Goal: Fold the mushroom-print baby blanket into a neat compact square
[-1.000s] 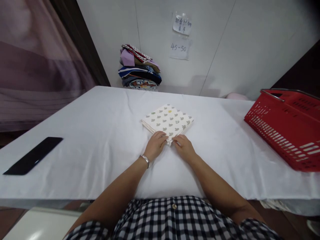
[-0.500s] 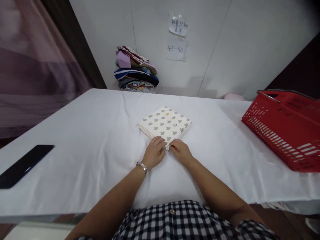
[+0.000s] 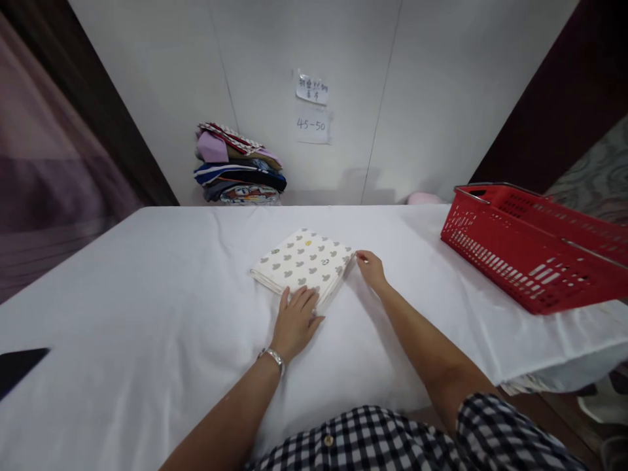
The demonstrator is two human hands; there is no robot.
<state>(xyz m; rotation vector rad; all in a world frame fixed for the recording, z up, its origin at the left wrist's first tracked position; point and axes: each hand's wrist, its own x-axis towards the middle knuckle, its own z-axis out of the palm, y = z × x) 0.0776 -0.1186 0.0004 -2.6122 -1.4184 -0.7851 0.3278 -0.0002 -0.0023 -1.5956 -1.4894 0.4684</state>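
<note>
A folded cream cloth (image 3: 307,258) with a grey mouse-head-like print lies turned cornerwise on the white-covered table (image 3: 186,275). My left hand (image 3: 297,320) rests flat on its near corner, fingers stretched and thumb spread to the right. At the cloth's right corner, my right hand (image 3: 370,268) pinches the edge between thumb and fingertips. The layers show along the near left and near right edges.
A red plastic basket (image 3: 520,248) with metal handles stands at the right. At the back left is a stack of folded fabrics (image 3: 240,163) against the wall. A black flat object (image 3: 19,366) lies at the left edge. Two paper signs (image 3: 313,124) hang on the wall.
My right hand has moved from the near corner to the cloth's right corner. My left hand has flattened onto the near corner. The view has turned somewhat to the right.
</note>
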